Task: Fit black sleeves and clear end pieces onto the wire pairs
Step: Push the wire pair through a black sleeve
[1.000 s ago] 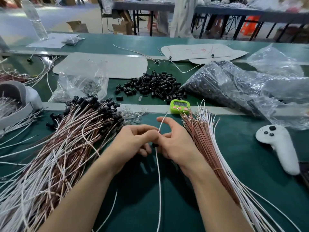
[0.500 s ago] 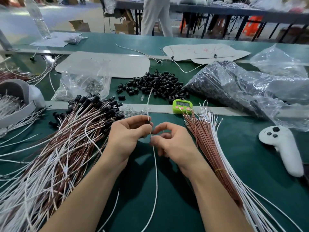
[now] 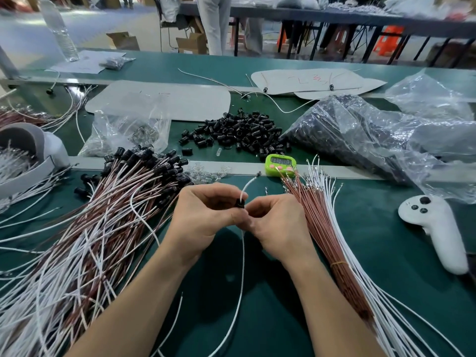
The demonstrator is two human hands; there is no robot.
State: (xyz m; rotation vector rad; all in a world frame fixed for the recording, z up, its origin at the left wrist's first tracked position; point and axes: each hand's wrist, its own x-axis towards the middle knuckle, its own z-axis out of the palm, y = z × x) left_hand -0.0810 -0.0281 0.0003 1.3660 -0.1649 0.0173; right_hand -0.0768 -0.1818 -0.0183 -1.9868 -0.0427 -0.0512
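Between the two hands, low over the green bench (image 3: pixel 373 240), a black sleeve (image 3: pixel 240 203) sits threaded on a white wire (image 3: pixel 243 266). The wire's long axis runs almost straight away from the person. It comes up the bench from the near edge, passes between the fingertips, goes through the sleeve and curves up and right to a free, terminal-tipped end just short of the green timer (image 3: pixel 280 164).

The left hand (image 3: pixel 203 215) has its fingers curled, and thumb and forefinger appear to pinch the sleeve at its left side. The right hand (image 3: pixel 278 225) is likewise curled and seems to grip the wire just under the sleeve, though the exact contact is hidden behind the knuckles. Both hands touch at the fingertips, so neither is clearly nearer; the sleeve lies at the top of the left thumb and just left of the right forefinger.

The next move probably turns on that axis: the sleeve has to slide along the wire toward the free end, away from the body. The clear end pieces (image 3: pixel 206 175) are scattered beyond the left hand, which is the nearer one. The unfitted wire bundle (image 3: pixel 322 228) lies beside the right wrist.
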